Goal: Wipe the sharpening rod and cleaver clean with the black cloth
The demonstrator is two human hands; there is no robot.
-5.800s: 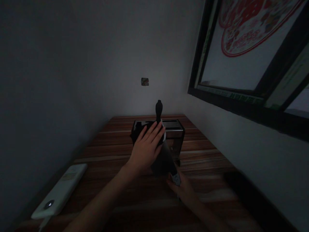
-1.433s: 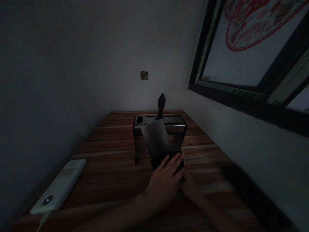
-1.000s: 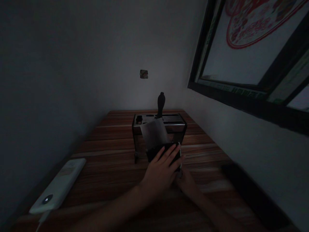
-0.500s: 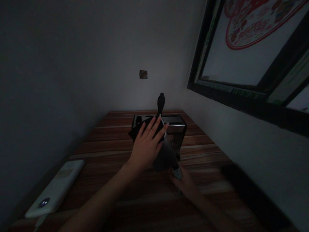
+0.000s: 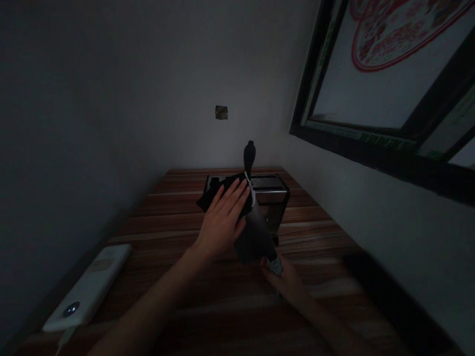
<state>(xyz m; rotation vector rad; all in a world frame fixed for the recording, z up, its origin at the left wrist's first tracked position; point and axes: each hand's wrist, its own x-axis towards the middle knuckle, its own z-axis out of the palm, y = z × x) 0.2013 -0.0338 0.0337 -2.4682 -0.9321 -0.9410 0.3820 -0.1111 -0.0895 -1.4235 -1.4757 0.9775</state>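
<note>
My right hand (image 5: 284, 278) is closed round the handle of a cleaver (image 5: 255, 240), its broad dark blade slanting up and away to the left. Against the far part of the blade, my left hand (image 5: 222, 217) holds a black cloth (image 5: 207, 199) with a white edge. The left fingers lie fairly straight over the cloth; its thumb is partly hidden. Just behind stands a dark, metal-topped knife holder (image 5: 272, 184), partly covered by the hand and cloth. A black handle (image 5: 250, 154) rises upright there; its lower end is hidden.
A white power bank (image 5: 91, 284) with a cable lies at the left on the wood-grain table (image 5: 156, 217). Along the right edge is a long dark object (image 5: 393, 296). Walls border the table, with a dark-framed window (image 5: 371, 99) at upper right and a small wall box (image 5: 221, 112).
My left hand and the cloth have shifted slightly on the blade, and more of the cloth's white edge shows. My right hand keeps its hold on the cleaver; the view has moved slightly.
</note>
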